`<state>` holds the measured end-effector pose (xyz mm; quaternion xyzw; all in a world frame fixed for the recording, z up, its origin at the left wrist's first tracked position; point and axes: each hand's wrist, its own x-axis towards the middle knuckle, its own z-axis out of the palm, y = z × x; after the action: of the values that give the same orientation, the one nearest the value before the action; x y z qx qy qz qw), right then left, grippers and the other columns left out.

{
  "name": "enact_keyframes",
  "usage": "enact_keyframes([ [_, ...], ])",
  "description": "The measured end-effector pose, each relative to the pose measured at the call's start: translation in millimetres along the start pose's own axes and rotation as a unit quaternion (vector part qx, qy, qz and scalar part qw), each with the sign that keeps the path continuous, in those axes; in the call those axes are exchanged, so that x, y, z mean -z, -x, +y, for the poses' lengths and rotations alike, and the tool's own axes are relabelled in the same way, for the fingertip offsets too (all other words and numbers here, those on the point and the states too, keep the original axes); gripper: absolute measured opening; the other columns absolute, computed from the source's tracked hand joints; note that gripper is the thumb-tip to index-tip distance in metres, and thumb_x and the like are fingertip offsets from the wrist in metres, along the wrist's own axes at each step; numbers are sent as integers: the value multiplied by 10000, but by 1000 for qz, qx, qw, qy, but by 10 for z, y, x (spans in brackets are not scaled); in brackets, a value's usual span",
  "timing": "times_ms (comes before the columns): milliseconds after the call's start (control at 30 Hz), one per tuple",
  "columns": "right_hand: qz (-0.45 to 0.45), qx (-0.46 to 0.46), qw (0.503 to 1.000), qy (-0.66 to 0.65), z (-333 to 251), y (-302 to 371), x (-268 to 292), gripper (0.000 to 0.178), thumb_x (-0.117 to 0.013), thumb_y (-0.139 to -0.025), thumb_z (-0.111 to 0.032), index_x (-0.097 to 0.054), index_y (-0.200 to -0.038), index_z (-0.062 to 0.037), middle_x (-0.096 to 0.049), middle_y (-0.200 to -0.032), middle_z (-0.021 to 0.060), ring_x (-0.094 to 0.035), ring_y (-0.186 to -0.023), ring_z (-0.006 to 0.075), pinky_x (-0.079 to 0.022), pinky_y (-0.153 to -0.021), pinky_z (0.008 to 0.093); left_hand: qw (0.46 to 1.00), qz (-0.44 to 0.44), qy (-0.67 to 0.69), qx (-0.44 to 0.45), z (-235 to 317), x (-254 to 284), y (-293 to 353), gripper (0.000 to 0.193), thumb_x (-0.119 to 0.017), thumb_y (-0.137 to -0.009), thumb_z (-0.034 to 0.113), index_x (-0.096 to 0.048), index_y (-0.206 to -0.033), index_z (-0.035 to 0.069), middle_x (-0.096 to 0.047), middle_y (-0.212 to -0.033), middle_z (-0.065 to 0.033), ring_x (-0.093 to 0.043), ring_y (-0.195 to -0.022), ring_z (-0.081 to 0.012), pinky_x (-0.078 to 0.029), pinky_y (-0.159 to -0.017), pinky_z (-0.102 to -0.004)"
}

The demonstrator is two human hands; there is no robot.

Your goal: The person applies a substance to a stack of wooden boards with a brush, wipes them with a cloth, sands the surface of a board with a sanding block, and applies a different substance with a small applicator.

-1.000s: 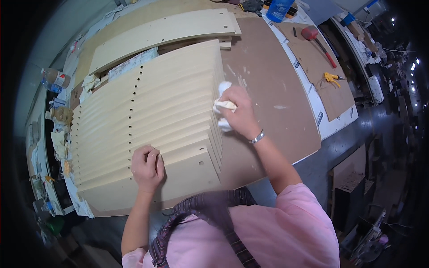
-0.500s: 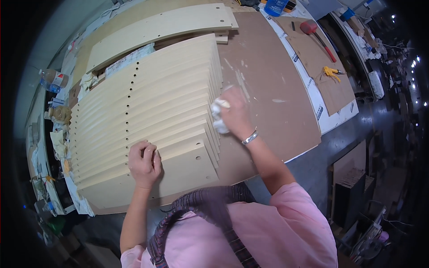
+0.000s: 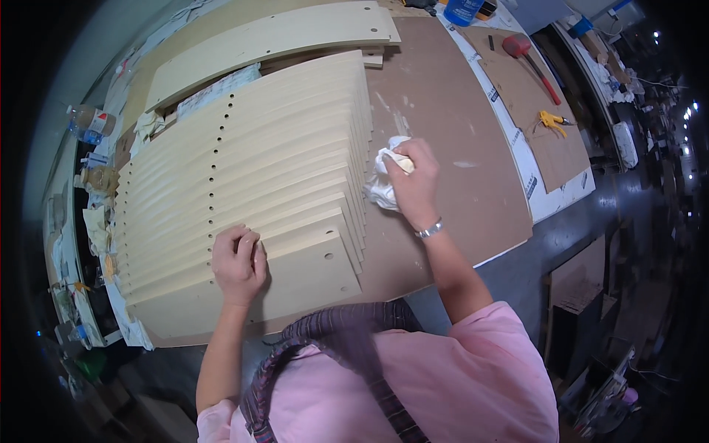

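Pale wooden boards (image 3: 288,159) lie overlapped like steps across the table, with a row of dark holes running over them. My left hand (image 3: 238,266) rests on the nearest boards with its fingers curled in; their undersides are hidden. Just right of the boards' stepped ends, my right hand (image 3: 418,184) grips a crumpled white cloth (image 3: 382,193). A small yellowish piece (image 3: 404,164) shows between the thumb and the cloth; I cannot tell what it is.
More pale boards (image 3: 273,37) lie at the back. On cardboard at the right are a red-headed mallet (image 3: 517,46) and a yellow air blow gun (image 3: 552,119). A blue container (image 3: 461,10) stands far back; a clear bottle (image 3: 90,124) is at the left edge.
My right hand and the cloth have moved right, away from the boards' ends. The left hand stays in place on the boards.
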<state>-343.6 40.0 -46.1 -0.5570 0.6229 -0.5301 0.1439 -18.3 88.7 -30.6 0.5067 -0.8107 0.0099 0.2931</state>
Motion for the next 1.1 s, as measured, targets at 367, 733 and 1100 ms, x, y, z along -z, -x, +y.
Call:
enact_keyframes([
  [367, -178, -143, 866, -444, -893, 612, -40, 353, -454, -1004, -177, -569, -1254, 45, -579, -1285, 151, -522, -1235, 204, -352, -1093, 336, 945, -55, 319, 57, 783, -70, -457, 474, -607, -749, -64, -621, -1211, 45, -563, -1072, -149, -581, -987, -305, -487, -858, -376],
  [733, -219, -153, 961, -70, -403, 1485, -72, 462, -885, -623, -144, -482, -824, -44, -503, -842, 89, -510, -766, 282, -448, -686, 364, 933, -258, 164, -188, 760, -220, -852, 379, -704, -636, 7, -695, -993, 135, -536, -880, -45, -524, -888, -267, -403, -791, -384],
  [1100, -98, -47, 991, -80, -303, 1618, -198, 492, -902, -602, -167, -446, -742, -49, -449, -799, 121, -465, -742, 326, -414, -651, 411, 916, -233, 66, -320, 865, -453, -1008, 375, -699, -651, 74, -605, -1011, 119, -602, -1148, -93, -572, -1090, -299, -432, -971, -434],
])
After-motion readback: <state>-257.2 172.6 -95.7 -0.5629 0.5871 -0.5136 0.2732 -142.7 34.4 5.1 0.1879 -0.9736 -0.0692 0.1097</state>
